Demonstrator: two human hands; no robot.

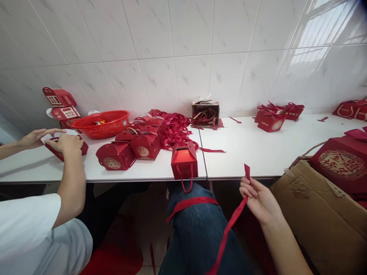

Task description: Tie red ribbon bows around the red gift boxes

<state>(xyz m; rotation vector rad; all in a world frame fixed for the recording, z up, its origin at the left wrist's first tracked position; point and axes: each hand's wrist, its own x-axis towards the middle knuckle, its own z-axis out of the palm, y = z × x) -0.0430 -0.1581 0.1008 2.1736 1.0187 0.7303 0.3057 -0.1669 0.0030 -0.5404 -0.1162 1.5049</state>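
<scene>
My right hand (256, 196) is closed on one end of a red ribbon (231, 223), pinched between thumb and fingers in front of the table edge. A short tip of the ribbon sticks up above the fingers, and the rest hangs down past my jeans-covered knee (192, 221). Another stretch of red ribbon (195, 202) lies across that knee. Nearest to it on the table edge stands a small red gift box (185, 164), its red cord handle drooping over the front. My left hand is out of view.
A co-worker at the left holds a red box (59, 151) in both hands. Several red boxes (116, 156), a red plastic basket (103, 126), a ribbon pile (179, 130) and an open scrap box (205, 114) sit on the white table. At the right stands a large cardboard carton (318, 206).
</scene>
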